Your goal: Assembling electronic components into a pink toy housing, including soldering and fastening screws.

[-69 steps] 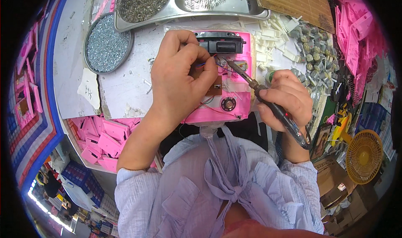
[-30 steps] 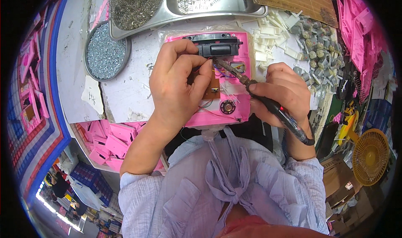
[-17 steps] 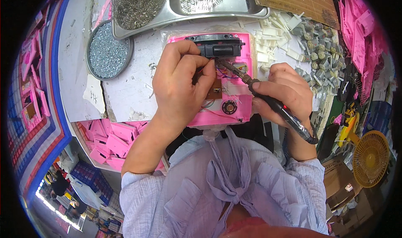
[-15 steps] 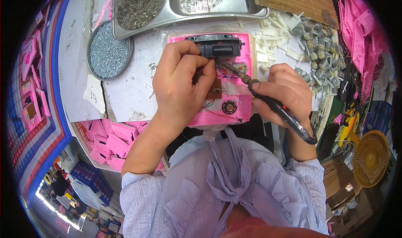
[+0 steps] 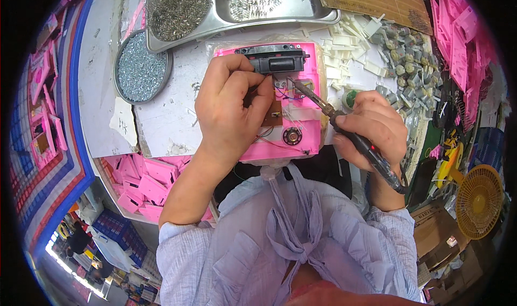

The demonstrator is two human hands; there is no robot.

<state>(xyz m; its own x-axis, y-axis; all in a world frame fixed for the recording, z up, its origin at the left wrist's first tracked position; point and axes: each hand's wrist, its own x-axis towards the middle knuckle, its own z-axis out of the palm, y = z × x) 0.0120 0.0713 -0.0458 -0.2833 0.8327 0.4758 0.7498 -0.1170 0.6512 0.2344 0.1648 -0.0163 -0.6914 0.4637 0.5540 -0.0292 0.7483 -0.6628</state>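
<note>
Two bare hands worked at one pink case [image 5: 311, 144], which lay inner side up on the bench [image 5: 169, 120], mid-picture; all clock directions below were read from the case, twelve at the picture's top.

Left hand [image 5: 226, 107]: over the case's nine o'clock side, covering part of it. Grip: thumb and forefinger pinched together near thin wires [image 5: 287, 95]; couldn't tell whether a wire sat between the fingertips. Right hand [image 5: 374, 128]: between three and four o'clock, off the case. Grip: clamped around the dark handle of a soldering iron [image 5: 362, 144], shaft slanting toward ten to eleven. Iron tip was just beside the left fingertips, on their three o'clock side; contact couldn't be told.

In the case: black plastic part [image 5: 283, 64] at twelve, brown board [image 5: 276, 116] near the middle and partly hidden by the left hand, small round speaker [image 5: 292, 136] at six.

Around it: round bowl [image 5: 170, 64] of small silvery pieces between nine and ten; metal tray [image 5: 269, 24] with small metal bits between eleven and twelve; cardboard [image 5: 377, 2] between one and two; white plastic pieces [image 5: 342, 50] at two, heaped grey parts [image 5: 409, 66] past them; yellow fan [image 5: 479, 201] at four; pink pieces [image 5: 156, 177] in a box at eight.
</note>
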